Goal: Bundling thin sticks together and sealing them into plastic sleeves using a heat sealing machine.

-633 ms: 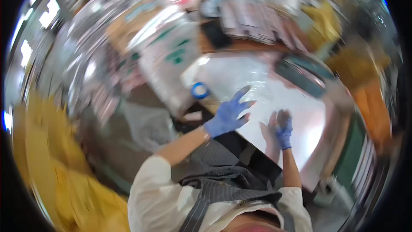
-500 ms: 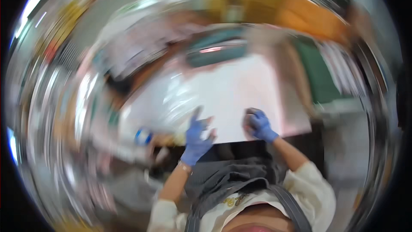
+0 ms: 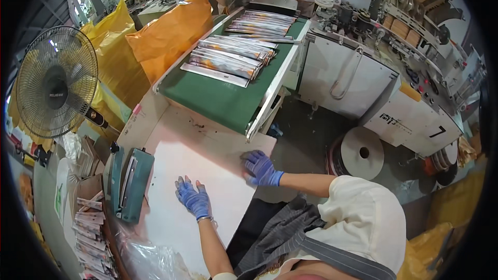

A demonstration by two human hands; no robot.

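Note:
My left hand (image 3: pixel 193 197), in a blue glove with bare fingertips, is spread flat over the white tabletop (image 3: pixel 171 228) with nothing in it. Close to the table's right edge is my right hand (image 3: pixel 262 168), gloved the same way, fingers slightly apart and pointing left. No object shows in it; its thumb side is partly in shadow. Left of my left hand lies a long teal device like a bag sealer (image 3: pixel 134 186). Ahead, a green conveyor belt (image 3: pixel 212 103) carries rows of flat, thin printed packets (image 3: pixel 228 57).
A standing fan (image 3: pixel 57 82) is at the left, beside yellow and orange sacks (image 3: pixel 174 33). Clear plastic (image 3: pixel 155 259) and stacked packets (image 3: pixel 93 236) lie lower left. White machine cabinets (image 3: pixel 347 70) and a large reel (image 3: pixel 360 151) stand at the right.
The view has swung right, bringing the conveyor ahead and the teal device to the left. My right hand was curled and has loosened; my left stays spread.

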